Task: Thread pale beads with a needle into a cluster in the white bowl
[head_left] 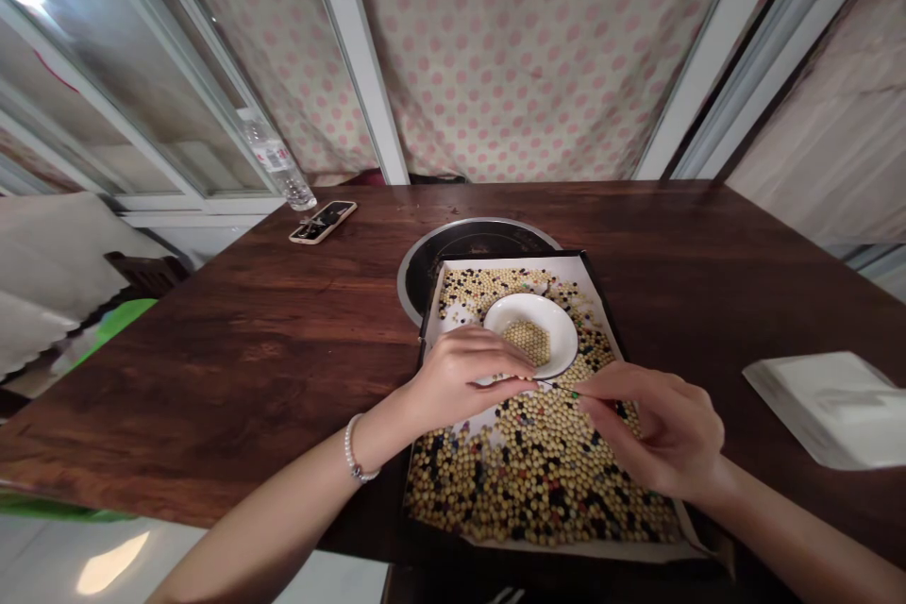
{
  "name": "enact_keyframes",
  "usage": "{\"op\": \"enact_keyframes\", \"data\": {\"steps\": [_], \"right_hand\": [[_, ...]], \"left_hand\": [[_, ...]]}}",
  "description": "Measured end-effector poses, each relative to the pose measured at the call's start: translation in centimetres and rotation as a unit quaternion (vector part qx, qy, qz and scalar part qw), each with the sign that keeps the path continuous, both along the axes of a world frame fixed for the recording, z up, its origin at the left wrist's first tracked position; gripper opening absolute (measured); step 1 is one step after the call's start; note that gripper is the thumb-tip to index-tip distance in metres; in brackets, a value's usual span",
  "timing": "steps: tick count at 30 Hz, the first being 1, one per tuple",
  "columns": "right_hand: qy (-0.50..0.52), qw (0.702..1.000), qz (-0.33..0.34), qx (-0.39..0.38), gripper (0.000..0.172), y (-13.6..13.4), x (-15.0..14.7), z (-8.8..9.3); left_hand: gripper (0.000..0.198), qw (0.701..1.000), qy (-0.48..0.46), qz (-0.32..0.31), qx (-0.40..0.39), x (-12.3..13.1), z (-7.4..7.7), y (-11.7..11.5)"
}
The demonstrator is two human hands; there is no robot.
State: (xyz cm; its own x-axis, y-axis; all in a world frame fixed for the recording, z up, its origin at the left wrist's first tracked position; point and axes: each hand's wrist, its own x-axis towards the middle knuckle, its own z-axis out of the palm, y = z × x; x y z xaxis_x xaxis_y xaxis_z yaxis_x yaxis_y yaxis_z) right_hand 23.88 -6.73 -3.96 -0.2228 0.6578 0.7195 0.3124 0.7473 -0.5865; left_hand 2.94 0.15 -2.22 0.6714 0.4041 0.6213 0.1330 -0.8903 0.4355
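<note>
1 white bowl (530, 335) sits among mixed beans (538, 481) on a paper-lined tray (601, 297) on the wooden counter (212, 349); left hand (467, 377) curled at bowl rim, right hand (655, 429) pinched, held item too small to tell.

tabletop (212, 368): dark reddish wood | far left: plastic water bottle (277, 160) near the edge, phone (322, 222) lying flat just beside it | centre: round steel-rimmed hob (474, 245), black tray (495, 260) overlapping its near side | right: folded white packet (828, 411), well apart from the tray
</note>
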Motion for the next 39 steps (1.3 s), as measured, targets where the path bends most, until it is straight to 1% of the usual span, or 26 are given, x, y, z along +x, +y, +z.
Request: {"op": "enact_keyframes", "data": {"steps": [2, 7, 13, 18, 22, 25, 30, 34, 39], "right_hand": [[0.003, 1.000, 0.003, 0.000, 0.030, 0.05, -0.03, 0.02], [-0.048, 0.998, 0.026, -0.039, 0.024, 0.52, -0.40, 0.15], [-0.030, 0.998, -0.012, -0.046, 0.026, 0.54, -0.46, -0.05], [-0.020, 0.997, -0.056, -0.054, 0.026, 0.59, -0.58, -0.14], [-0.028, 0.994, -0.086, -0.062, 0.020, 0.73, -0.69, -0.06], [-0.030, 0.993, -0.092, -0.067, 0.018, 0.82, -0.67, 0.00], [-0.035, 0.992, -0.092, -0.082, 0.016, 0.91, -0.69, -0.04], [-0.037, 0.991, -0.098, -0.085, 0.014, 0.84, -0.76, 0.05], [-0.031, 0.991, -0.103, -0.082, 0.013, 0.77, -0.75, 0.19]], "left_hand": [[0.005, 1.000, -0.001, -0.001, 0.003, 0.02, -0.01, 0.01], [0.006, 1.000, 0.000, 0.010, 0.000, 0.01, -0.23, 0.09], [0.010, 0.999, -0.003, 0.050, -0.013, -0.03, -0.54, 0.41], [0.013, 0.994, 0.016, 0.111, -0.012, -0.15, -0.84, 0.81], [0.012, 0.991, 0.029, 0.123, -0.033, -0.13, -0.90, 0.92], [0.011, 0.990, 0.009, 0.127, -0.055, -0.02, -0.71, 0.85], [0.010, 0.983, -0.035, 0.160, -0.087, -0.01, -0.46, 0.78], [0.011, 0.977, -0.066, 0.187, -0.084, -0.17, -0.54, 0.84], [0.006, 0.976, -0.072, 0.192, -0.076, -0.23, -0.61, 0.91]]}}
